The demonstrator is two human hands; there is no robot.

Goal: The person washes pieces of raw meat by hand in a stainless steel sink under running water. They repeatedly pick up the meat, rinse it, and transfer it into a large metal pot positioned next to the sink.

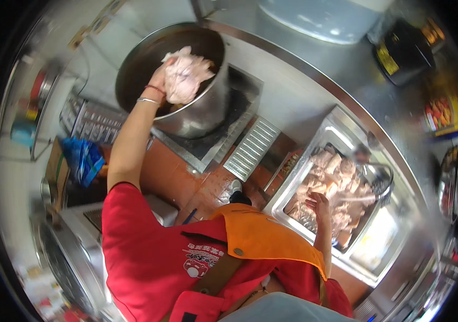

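My left hand [163, 77] grips a large pale piece of raw meat [186, 77], holding it over the mouth of a deep steel stockpot [197, 124]. Dark contents show inside the pot, though the meat hides part of them. On the right, my right hand [320, 204] is above a pile of raw meat chunks [333, 171] in a stainless steel sink [283, 207]. Its fingers are spread and nothing is in them; whether they touch the meat I cannot tell. Water runs from a curved faucet [386, 173] onto the pile.
The stockpot stands on a low, dark-topped stove [209, 151]. A perforated metal strip [252, 149] lies between stove and sink. Along the upper right runs a steel counter [313, 60] with a large translucent tub [317, 22] and a black container [404, 54]. A blue plastic bag [82, 159] is at left.
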